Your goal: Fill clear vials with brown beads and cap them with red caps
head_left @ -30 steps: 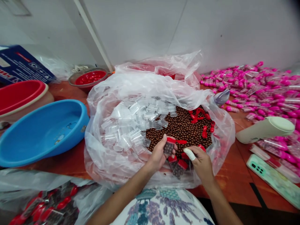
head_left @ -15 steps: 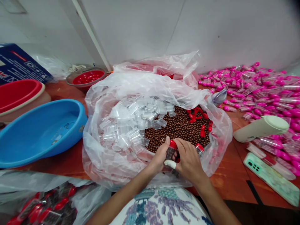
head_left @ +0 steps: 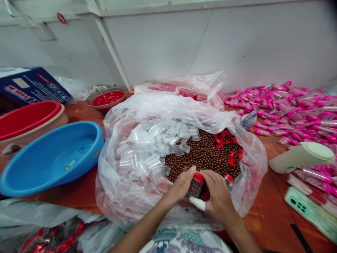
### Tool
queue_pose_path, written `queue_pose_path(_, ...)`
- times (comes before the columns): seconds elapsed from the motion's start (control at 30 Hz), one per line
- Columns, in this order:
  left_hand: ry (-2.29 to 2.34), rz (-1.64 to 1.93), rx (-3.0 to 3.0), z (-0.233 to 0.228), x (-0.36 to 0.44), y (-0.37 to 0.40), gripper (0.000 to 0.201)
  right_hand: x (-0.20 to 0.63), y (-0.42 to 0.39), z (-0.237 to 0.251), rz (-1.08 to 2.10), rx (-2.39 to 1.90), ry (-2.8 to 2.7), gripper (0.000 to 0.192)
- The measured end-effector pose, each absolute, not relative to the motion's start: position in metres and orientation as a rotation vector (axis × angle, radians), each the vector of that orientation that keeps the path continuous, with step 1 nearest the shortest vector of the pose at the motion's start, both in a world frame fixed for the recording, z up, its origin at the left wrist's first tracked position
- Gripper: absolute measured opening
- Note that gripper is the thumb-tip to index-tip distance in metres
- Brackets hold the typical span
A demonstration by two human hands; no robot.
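Between my two hands is a small clear plastic tube (head_left: 196,189) with brown balls inside and a red cap on its top end. My left hand (head_left: 180,188) is closed around its left side. My right hand (head_left: 219,198), its thumb wrapped in white, grips from the right with its fingers by the cap. Something red shows under my right palm, partly hidden. Just beyond my hands spread loose brown balls (head_left: 207,153). Empty clear tubes (head_left: 147,151) are heaped on their left, and red caps (head_left: 231,160) lie on their right, all within a clear plastic bag (head_left: 110,175).
Left of the bag stand a blue basin (head_left: 50,158) and a red basin (head_left: 31,117). A bowl of red pieces (head_left: 109,98) is behind. On the right are pink-capped tubes (head_left: 284,105), a pale green cylinder (head_left: 300,158) and a phone (head_left: 310,211). Red-capped tubes (head_left: 63,242) fill a bag at lower left.
My view has tilted upward, so the scene sits lower and slightly right. Both hands still hold the tube, whose red cap and filled side now show more fully.
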State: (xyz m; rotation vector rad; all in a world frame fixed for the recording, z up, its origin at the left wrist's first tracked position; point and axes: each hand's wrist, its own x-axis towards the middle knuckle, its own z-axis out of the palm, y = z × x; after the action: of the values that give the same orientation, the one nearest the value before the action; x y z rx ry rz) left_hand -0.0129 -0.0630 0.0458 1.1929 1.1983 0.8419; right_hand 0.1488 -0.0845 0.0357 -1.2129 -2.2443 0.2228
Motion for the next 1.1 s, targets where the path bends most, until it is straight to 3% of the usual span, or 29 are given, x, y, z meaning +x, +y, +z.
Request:
queue_pose_path(0.13,1.583,0.935,1.848,0.045,-0.034,-0.032,0.031,0.163,-0.089,0.04,0.412,-1.179,-2.381,0.07)
queue_pose_path(0.27,1.829,0.723,2.222,0.024,-0.046,-0.004,0.038,0.169,-0.092,0.046,0.511,-1.074,-2.552,0.077)
queue_pose_path(0.33,1.815,0.634,2.334,0.013,-0.051,0.006,0.043,0.173,-0.086,0.045,0.522,-1.098,-2.524,0.069)
queue_pose_path(0.4,1.763,0.631,2.399,0.008,-0.055,0.013,0.046,0.181,-0.072,0.041,0.476,-1.22,-2.358,0.05)
queue_pose_path(0.5,1.621,0.707,2.418,0.01,-0.059,0.012,0.042,0.205,-0.043,0.028,0.317,-1.464,-1.991,0.032)
queue_pose_path(0.67,1.408,0.724,2.135,0.024,-0.046,-0.012,0.035,0.239,-0.004,0.011,0.156,-1.769,-1.773,0.041)
queue_pose_path(0.83,1.376,0.573,1.775,0.023,-0.034,-0.021,0.038,0.238,-0.003,0.006,0.27,-1.72,-1.851,0.035)
queue_pose_path(1.1,1.346,0.58,1.801,0.013,-0.014,0.004,0.03,0.227,-0.029,-0.003,0.664,-1.593,-1.444,0.048)
